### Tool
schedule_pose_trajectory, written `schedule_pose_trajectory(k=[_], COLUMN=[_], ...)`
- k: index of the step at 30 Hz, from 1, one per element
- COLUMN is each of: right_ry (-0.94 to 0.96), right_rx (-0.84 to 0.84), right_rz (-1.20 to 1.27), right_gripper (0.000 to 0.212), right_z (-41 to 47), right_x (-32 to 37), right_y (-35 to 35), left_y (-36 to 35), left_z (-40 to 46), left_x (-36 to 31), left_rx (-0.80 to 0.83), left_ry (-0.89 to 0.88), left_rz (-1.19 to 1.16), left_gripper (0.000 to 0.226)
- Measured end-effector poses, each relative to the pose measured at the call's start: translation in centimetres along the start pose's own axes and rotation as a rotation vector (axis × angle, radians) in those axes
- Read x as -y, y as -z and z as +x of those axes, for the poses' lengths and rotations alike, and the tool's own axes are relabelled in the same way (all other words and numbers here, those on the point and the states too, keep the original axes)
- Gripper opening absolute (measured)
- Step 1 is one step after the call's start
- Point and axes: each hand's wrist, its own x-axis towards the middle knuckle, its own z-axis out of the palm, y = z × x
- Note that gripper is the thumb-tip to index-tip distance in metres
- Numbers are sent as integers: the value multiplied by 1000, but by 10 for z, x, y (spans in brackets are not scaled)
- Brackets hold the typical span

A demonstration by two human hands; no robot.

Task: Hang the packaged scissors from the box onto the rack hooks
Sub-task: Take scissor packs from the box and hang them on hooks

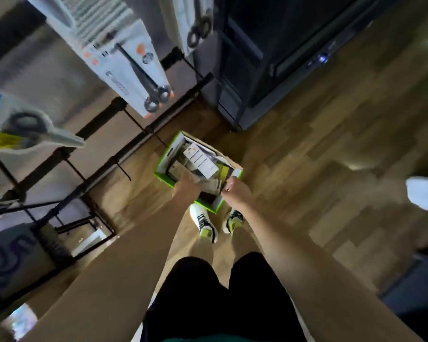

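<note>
Both hands reach down into the box (167, 159) on the floor: the left hand (187, 186) is among the packs (200, 161), grip hidden; the right hand (235, 191) looks curled at the box's near rim, hold unclear. This looks like the pick-up step; next, lift 1 pack to a free hook (124, 170) on the rack (59, 156), where 3 packs already hang.
</note>
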Motion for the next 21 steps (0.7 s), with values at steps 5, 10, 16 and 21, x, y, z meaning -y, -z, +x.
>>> schedule_pose_trajectory(k=[5, 10, 16, 21], right_ry=[-80, -121, -154, -156], right_rx=[-36, -9, 12, 15], right_rz=[91, 165, 186, 186], right_gripper=[43, 53, 61, 61], right_z=[52, 116, 205, 278], right_x=[-39, -76, -121, -151], right_y=[-33, -69, -117, -160], left_y=[-33, -64, -116, -154], left_z=[48, 117, 208, 283], left_x=[10, 18, 42, 66], left_rx=[30, 52, 35, 13], left_ry=[-22, 12, 3, -70], left_rz=[92, 243, 358, 481], left_gripper=[53, 55, 52, 48])
